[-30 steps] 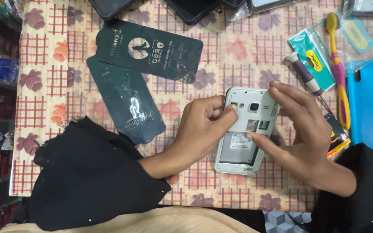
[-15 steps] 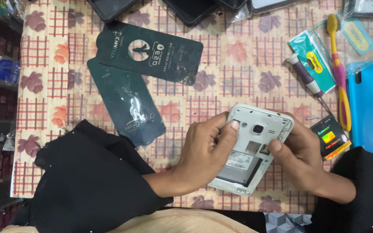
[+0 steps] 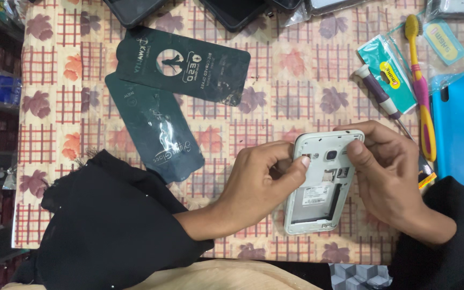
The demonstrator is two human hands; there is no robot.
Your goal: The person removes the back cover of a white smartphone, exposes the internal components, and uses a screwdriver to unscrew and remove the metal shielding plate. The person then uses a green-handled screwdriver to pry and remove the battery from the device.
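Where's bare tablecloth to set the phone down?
Widest free patch: mid-cloth, between the dark green packets and the screwdriver. Smaller strip along the left edge. Crowded: right side by the toothbrush and blue case; top edge too.

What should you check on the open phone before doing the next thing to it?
1. Left hand steadies the phone: ok, thumb on its left edge.
2. Right hand grips the other side: ok, fingers on the top right corner.
3. Back cover off: ok, inside shows.
4. Battery bay empty: ok, only a label shows.
5. Screwdriver within reach: ok, beside the right hand.
6. Card slots empty: cannot tell.
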